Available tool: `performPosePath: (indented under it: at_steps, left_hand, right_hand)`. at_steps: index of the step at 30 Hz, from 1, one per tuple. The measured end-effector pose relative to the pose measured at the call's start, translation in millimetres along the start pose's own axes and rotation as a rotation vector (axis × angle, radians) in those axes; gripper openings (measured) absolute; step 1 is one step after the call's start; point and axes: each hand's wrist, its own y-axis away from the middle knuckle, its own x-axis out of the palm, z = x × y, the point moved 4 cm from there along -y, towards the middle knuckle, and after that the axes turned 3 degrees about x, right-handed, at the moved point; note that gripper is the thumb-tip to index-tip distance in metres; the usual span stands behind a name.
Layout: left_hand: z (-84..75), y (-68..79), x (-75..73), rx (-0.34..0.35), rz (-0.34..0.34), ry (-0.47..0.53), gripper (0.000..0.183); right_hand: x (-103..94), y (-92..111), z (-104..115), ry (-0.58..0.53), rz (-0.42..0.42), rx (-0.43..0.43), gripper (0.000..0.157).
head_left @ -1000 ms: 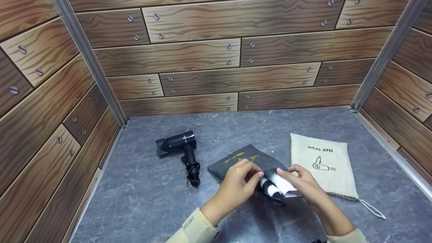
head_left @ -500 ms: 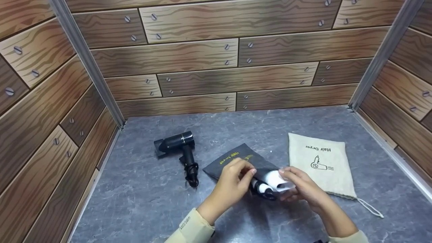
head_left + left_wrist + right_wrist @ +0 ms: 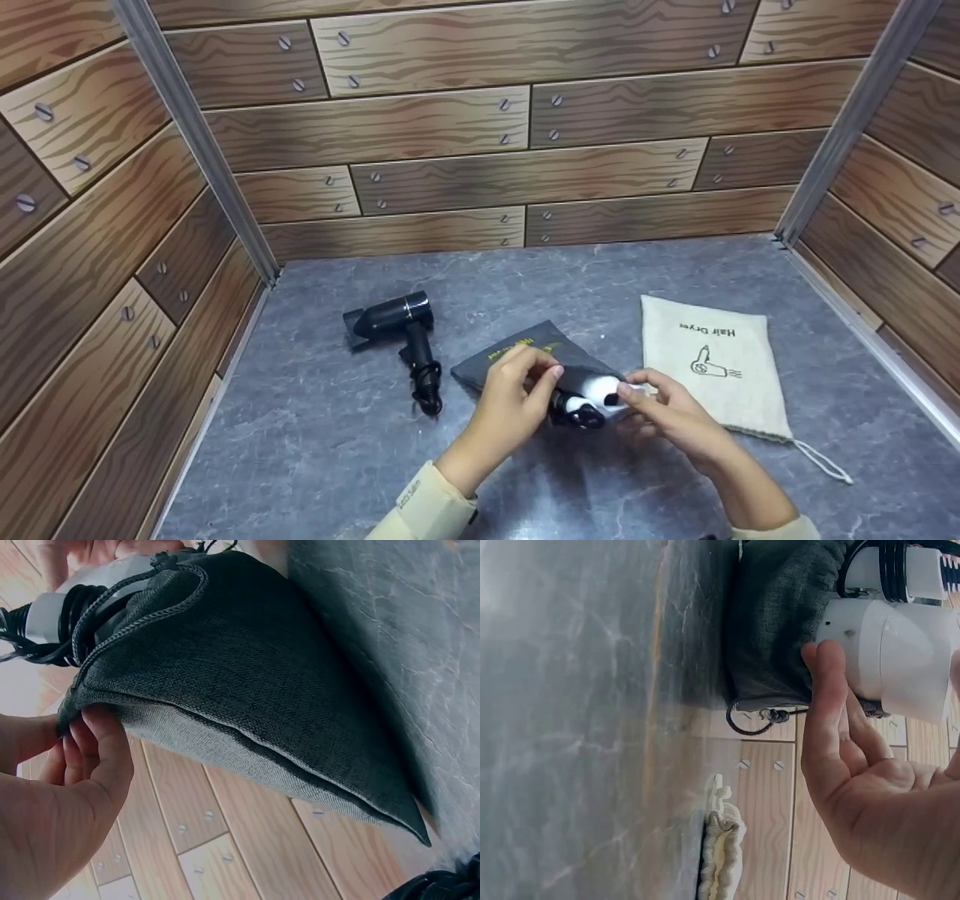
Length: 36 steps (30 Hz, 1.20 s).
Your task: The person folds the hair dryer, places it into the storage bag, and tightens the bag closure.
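Observation:
My left hand pinches the rim of a dark grey drawstring bag between thumb and fingers, lifting its mouth. A white hair dryer lies partly inside the bag, its front part and cord-wrapped handle sticking out. With my right hand I grip the dryer's white front end, thumb on top and fingers along the lower side. Black cord is wound round the handle. Gold lettering shows on the bag's face in the head view. The rest of the dryer is hidden in the cloth.
A black hair dryer with its cord wound on lies to the left. At the right a cream drawstring bag printed "Hair Dryer" lies flat, its loop toward me. Wood-patterned walls enclose the grey marbled table.
The white hair dryer has slid left and further into the grey bag, pushed by my right hand. Those fingers have moved under its end. My left hand keeps its pinch, shifted slightly left.

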Motion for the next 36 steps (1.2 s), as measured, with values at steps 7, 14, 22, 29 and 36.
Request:
performPosePath:
  at_steps: [7, 14, 22, 29, 36]
  left_hand:
    - [-4.1, -1.6, -0.3, -0.001, -0.03, -0.006, 0.004]
    - [-5.4, -1.5, -1.5, -0.011, -0.029, -0.001, 0.005]
    - [3.1, 0.3, -9.9, -0.05, -0.059, 0.018, 0.004]
    - [9.1, 0.8, -15.6, -0.04, -0.072, 0.018, 0.005]
    - [3.8, -2.2, -17.8, -0.021, -0.057, 0.043, 0.005]
  right_hand:
    - [-0.5, -2.2, 4.5, 0.02, -0.06, -0.032, 0.02]
    - [0.5, -2.7, 2.9, 0.044, -0.071, -0.079, 0.022]
    - [4.0, -0.8, 1.2, 0.0, -0.008, -0.124, 0.012]
    - [5.8, 2.3, 1.0, -0.018, 0.116, -0.216, 0.018]
    - [3.6, 3.7, 6.9, -0.021, 0.053, -0.235, 0.03]
